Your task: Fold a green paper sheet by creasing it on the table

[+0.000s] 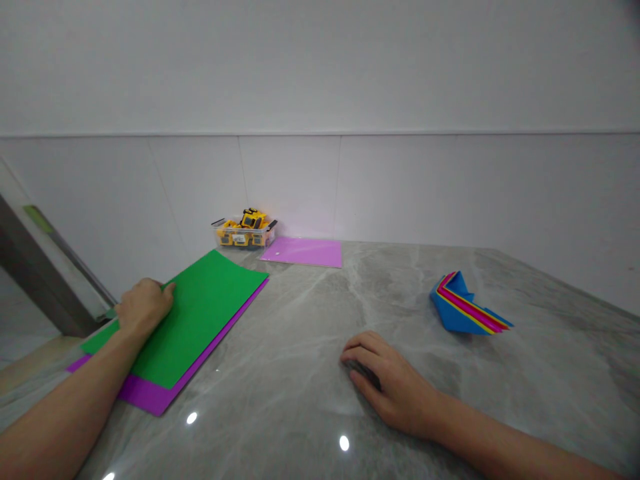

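My left hand [145,307] is closed on the left part of a green sheet of paper [200,320], its knuckles on top. The sheet bends a little and lies over a purple sheet [153,395], which shows along the lower and right edges. Curved on the bare tabletop, my right hand [385,383] has a gap between thumb and fingers and nothing visible in it. Beyond it to the right stands a folded paper boat [463,308], blue with yellow, pink and red stripes, touched by neither hand.
On the grey marbled table [310,333], a clear plastic box [245,237] of yellow toy construction vehicles [253,219] stands near the wall. Beside it lies a flat pink-purple packet [304,252]. A white wall [400,187] rises behind the table.
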Demonstrator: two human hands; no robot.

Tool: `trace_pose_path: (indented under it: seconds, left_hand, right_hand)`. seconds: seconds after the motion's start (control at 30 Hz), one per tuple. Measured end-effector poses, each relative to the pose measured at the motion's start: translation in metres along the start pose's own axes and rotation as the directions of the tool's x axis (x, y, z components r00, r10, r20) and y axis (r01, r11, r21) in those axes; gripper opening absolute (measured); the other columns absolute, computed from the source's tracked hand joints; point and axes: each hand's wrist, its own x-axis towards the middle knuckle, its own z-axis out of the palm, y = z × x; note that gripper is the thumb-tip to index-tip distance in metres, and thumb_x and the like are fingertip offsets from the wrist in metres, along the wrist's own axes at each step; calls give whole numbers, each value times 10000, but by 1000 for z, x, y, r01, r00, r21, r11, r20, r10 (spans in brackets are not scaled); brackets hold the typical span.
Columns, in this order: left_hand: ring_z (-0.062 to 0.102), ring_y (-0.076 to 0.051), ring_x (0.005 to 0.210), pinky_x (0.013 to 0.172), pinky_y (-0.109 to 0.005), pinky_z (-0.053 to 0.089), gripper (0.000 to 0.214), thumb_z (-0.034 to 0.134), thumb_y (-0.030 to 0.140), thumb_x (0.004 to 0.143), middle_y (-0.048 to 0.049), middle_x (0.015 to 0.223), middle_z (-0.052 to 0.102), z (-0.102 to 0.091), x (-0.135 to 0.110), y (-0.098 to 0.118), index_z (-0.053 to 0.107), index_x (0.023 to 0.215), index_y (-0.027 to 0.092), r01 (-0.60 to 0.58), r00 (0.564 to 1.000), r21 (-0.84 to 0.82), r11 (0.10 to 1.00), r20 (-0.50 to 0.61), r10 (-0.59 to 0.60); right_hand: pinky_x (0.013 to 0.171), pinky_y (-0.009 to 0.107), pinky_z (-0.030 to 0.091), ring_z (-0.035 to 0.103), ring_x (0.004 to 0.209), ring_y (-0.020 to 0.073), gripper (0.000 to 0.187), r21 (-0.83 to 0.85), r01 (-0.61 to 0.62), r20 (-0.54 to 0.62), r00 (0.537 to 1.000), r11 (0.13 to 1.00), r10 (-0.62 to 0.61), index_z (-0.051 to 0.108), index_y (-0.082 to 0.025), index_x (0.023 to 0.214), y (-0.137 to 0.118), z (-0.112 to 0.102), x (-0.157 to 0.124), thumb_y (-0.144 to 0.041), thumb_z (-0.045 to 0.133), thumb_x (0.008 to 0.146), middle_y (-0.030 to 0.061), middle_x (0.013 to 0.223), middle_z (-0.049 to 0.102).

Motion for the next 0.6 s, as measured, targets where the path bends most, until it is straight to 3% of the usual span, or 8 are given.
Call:
trace_pose_path:
  seconds: [0.17,0.27,0.33,0.4,0.47,0.53,0.6]
  left_hand:
    - [529,-378,1191,1012,-494,405,598,423,530,914,-212,1226,600,-34,-5,9,540,1210,22,130,979,-267,955,-118,-167]
    - [588,-277,1106,960,-400,470,472,507,393,907,-126,1182,643,-47,-11,27,548,1229,50,148,975,-474,868,-79,-209]
    - [651,-193,941,849,-304,524,379,520,317,911,-82,1058,696,-47,-25,47,581,1191,69,110,993,-613,782,32,-114]
    - [675,-170,765,744,-286,555,294,574,325,883,-40,830,722,-39,-50,73,640,1064,103,88,983,-723,685,175,59]
    - [657,-189,610,625,-315,561,286,660,327,820,-30,689,697,-25,-80,100,628,1014,119,214,917,-865,454,338,213]
    - [652,-193,559,562,-301,548,266,721,301,766,-35,658,691,-8,-111,123,624,943,128,302,864,-873,383,421,277]
    - [654,-189,555,556,-297,552,252,756,277,731,-41,664,695,8,-137,138,619,885,132,356,817,-874,331,463,344]
  right_hand:
    - [921,412,477,574,1020,230,242,60,-32,-34,999,998,34,617,-156,1085,0,0,-1,-158,497,876,116,1070,622]
    - [898,440,478,610,967,237,277,205,-175,-95,976,963,197,606,-161,1138,3,0,1,-284,516,907,126,1085,649]
    - [876,445,485,633,954,245,395,402,-271,-103,936,874,338,572,-166,1221,6,-1,4,-409,538,912,140,1113,664]
    - [836,428,499,646,975,260,552,643,-264,-83,909,719,408,523,-168,1294,8,-6,6,-545,546,893,161,1145,668]
    - [788,404,509,653,989,271,685,831,-160,-72,919,533,388,495,-176,1331,6,-12,7,-657,553,846,176,1184,661]
    - [781,396,510,660,985,270,744,917,-60,-84,937,393,340,488,-201,1351,1,-19,4,-705,566,810,167,1220,651]
    - [808,392,511,663,989,261,689,935,-28,-105,930,355,352,506,-228,1344,-3,-23,-2,-658,605,815,137,1225,655]
